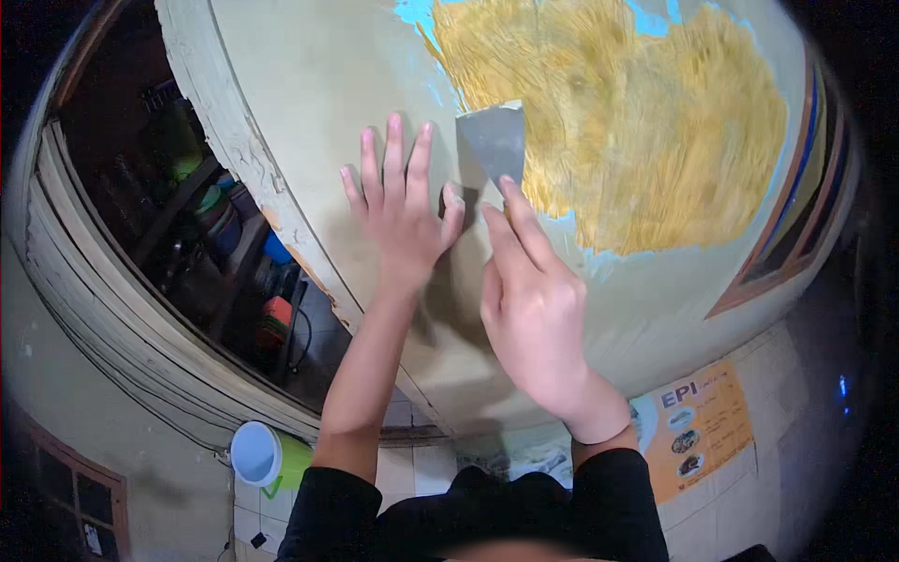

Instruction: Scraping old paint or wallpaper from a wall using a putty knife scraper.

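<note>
My left hand lies with spread fingers against a pale painted door panel, left of a large bare patch of yellowish wood edged with light blue paint. In my right hand is a scraper with a wide grey metal blade; the fist hides most of its handle. The blade's front edge, with a pale fleck at one corner, is at the left border of the bare wood. Whether it touches the surface I cannot tell.
To the left an opening shows dark shelves with containers, beyond the panel's chipped edge. A green bucket stands on the tiled floor at lower left. A printed orange banner lies at lower right. A wood-framed window is at the right.
</note>
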{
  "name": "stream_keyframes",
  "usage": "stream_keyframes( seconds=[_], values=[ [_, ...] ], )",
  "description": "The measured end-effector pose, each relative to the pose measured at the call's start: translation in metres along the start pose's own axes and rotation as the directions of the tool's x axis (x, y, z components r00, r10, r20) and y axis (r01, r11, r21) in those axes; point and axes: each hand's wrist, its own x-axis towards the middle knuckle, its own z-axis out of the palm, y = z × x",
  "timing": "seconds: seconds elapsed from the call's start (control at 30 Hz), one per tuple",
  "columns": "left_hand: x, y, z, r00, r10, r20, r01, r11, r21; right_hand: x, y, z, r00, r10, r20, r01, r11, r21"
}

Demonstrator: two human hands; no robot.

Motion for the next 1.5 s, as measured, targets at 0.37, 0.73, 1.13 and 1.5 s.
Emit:
stream_keyframes(
  seconds=[0.37,0.73,1.13,1.5],
  values=[
    [-0.007,-0.004,0.0,1.0,0.015,0.013,-0.015,0.999,0.041,-0.039,0.058,0.002,0.997,0.075,0.001,-0.075,0.994,0.078],
    [-0.046,-0.005,-0.007,0.985,0.016,0.17,-0.009,0.999,-0.041,-0.094,0.092,-0.012,0.777,0.554,0.3,-0.586,0.46,0.667],
    [-0.068,-0.015,-0.003,0.988,0.014,0.151,-0.002,0.997,-0.082,-0.074,0.077,-0.018,0.66,0.526,0.536,-0.67,0.09,0.737],
    [-0.031,-0.017,-0.006,0.997,-0.016,0.081,0.017,1.0,-0.015,-0.054,0.082,0.021,0.881,0.453,-0.134,-0.367,0.836,0.408]
  ],
)
